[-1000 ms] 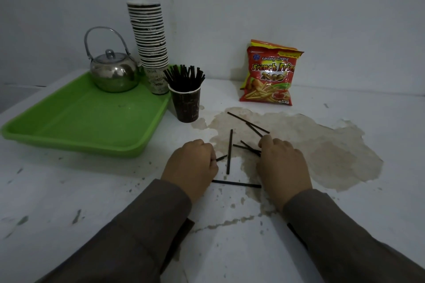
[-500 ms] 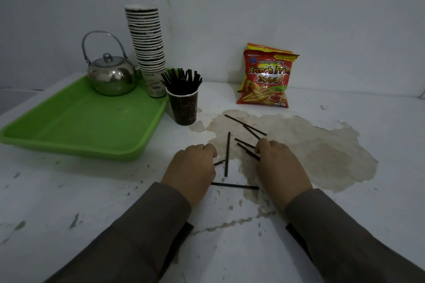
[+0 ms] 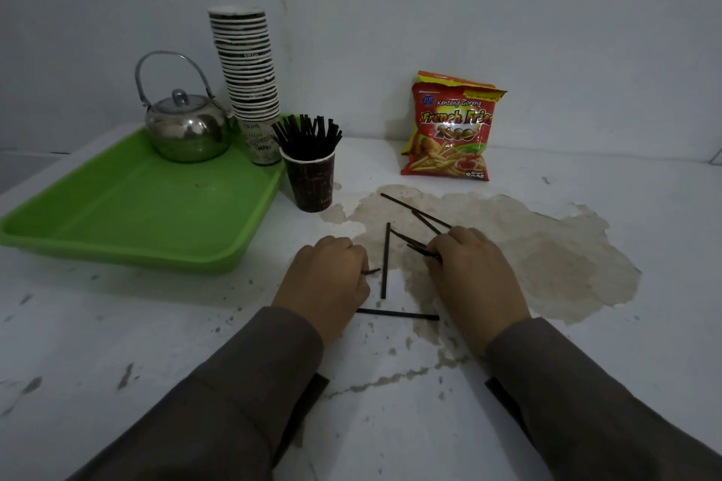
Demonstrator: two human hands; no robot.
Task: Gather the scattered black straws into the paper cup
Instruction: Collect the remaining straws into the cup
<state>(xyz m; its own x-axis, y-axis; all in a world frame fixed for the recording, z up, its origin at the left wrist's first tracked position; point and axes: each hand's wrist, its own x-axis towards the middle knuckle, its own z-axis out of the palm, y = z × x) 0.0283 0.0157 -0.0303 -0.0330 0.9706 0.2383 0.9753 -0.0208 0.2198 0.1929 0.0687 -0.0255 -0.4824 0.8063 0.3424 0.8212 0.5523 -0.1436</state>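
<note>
A dark paper cup (image 3: 311,183) stands on the white table, with several black straws (image 3: 306,137) upright in it. More black straws lie scattered on the table in front of the cup: one upright in the picture (image 3: 386,260), one crosswise near me (image 3: 397,314), others further back (image 3: 415,210). My left hand (image 3: 326,281) rests curled on the table, with a short straw end (image 3: 371,271) poking out from under its fingers. My right hand (image 3: 474,279) lies fingers-down over straw ends (image 3: 412,243) on the stained patch.
A green tray (image 3: 129,215) at the left holds a steel kettle (image 3: 187,125) and a tall stack of paper cups (image 3: 250,82). A red French fries bag (image 3: 451,129) leans on the wall behind. A brown stain (image 3: 527,250) spreads right of the straws.
My view has shifted slightly. My left hand has curled in over the short straw end, and my right hand's fingers have closed in on the straws beside it.
</note>
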